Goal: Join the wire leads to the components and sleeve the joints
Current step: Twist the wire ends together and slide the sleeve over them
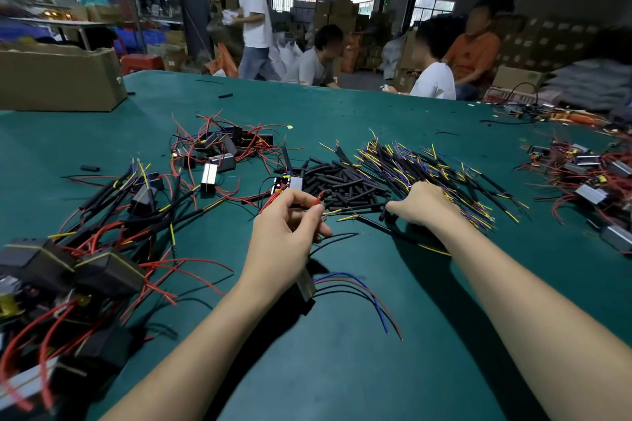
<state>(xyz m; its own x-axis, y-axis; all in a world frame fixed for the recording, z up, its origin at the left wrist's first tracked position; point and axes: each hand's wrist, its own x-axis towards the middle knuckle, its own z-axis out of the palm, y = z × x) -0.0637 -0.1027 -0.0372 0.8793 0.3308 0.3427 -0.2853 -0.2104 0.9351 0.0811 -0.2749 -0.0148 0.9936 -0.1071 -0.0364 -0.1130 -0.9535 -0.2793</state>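
Head view, left to right: at my far left on the green counter (342, 369) sits a heap of finished parts (85, 249), boxes with black-sleeved joints, so I judge a good share done. Further back lies a pile of bare boxes with red wires (222, 147), still to do. My left hand (284, 236) pinches a red lead (316, 198) between thumb and forefinger, a metal box (305, 284) tucked under the palm. Just beyond the fingers lie the loose black sleeves (345, 181). My right hand (424, 205) rests knuckles-up on the bundle of black cables (444, 174); whether its grip holds one, I cannot tell. More unfinished boxes (591, 178) lie far right.
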